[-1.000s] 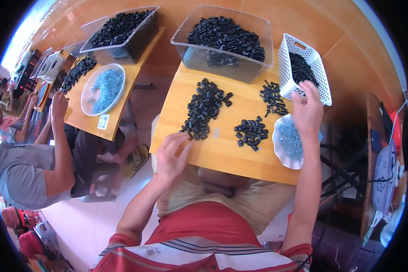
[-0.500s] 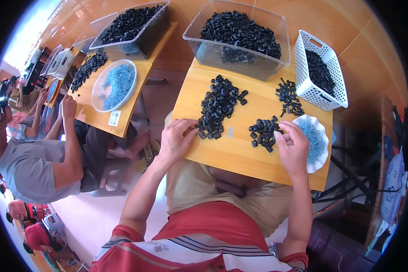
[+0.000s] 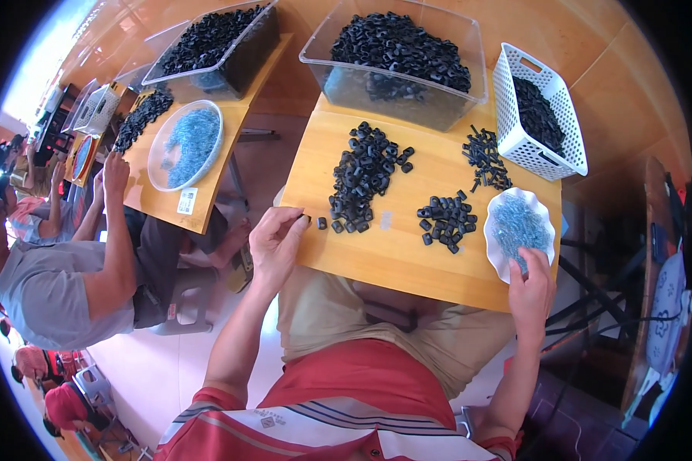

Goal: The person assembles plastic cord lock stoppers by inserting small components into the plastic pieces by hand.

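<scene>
My left hand (image 3: 274,244) is at the table's left edge, thumb and forefinger pinched on a small black plastic part (image 3: 305,219). Just right of it lies a pile of similar black plastic parts (image 3: 365,173). On the right, a white wavy-rimmed dish (image 3: 495,253) holds many small clear bluish pieces (image 3: 521,223). My right hand (image 3: 532,292) reaches over the dish's near rim, fingertips together among those pieces; what they grip is hidden. Between the hands sits a smaller cluster of black parts (image 3: 447,220).
Thin black stick-like pieces (image 3: 484,159) lie near a white perforated basket (image 3: 542,157) of black parts. A clear plastic bin (image 3: 438,111) of black parts stands at the table's back. At the left, another person (image 3: 69,276) sits at a second table (image 3: 196,219).
My right hand has moved from the small cluster to the dish, down and right. My left hand has drawn slightly left, away from the large pile, with a black part in its fingers.
</scene>
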{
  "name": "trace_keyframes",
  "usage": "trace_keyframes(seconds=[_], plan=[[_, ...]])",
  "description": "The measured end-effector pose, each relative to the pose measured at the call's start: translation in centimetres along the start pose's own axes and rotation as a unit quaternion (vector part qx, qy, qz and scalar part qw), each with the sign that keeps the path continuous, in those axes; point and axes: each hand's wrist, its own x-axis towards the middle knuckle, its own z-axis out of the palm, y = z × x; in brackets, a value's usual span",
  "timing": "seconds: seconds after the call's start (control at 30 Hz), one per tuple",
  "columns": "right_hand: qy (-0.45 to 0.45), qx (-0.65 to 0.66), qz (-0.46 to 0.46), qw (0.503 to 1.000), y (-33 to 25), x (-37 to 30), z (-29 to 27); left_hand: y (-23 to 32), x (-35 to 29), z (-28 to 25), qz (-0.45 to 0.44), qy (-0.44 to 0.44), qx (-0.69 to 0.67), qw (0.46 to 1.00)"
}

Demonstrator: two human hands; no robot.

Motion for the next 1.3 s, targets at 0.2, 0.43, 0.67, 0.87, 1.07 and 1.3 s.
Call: trace_keyframes(seconds=[0.2,0.43,0.67,0.87,1.07,1.3], plan=[[-0.109,-0.116,0.053,0.986,0.2,0.2,-1.0,1.1,-1.9,0.8,0.001,-0.003,-0.065,0.998],[-0.108,-0.102,-0.001,0.989,2.3,0.8,0.4,2.7,-4.7,3.0,-0.022,-0.046,-0.147,0.988],[-0.11,-0.055,-0.01,0.992,2.6,0.7,0.3,3.5,-6.9,4.9,-0.103,-0.118,-0.209,0.965],[-0.106,-0.036,-0.031,0.993,2.5,0.8,-0.1,3.3,-7.9,6.4,-0.155,-0.17,-0.287,0.93],[-0.121,-0.045,-0.025,0.991,2.6,1.1,0.2,3.3,-7.9,7.4,-0.189,-0.207,-0.318,0.906],[-0.084,0.0,-0.021,0.996,2.7,1.0,0.6,3.6,-7.8,8.2,-0.207,-0.216,-0.339,0.892]])
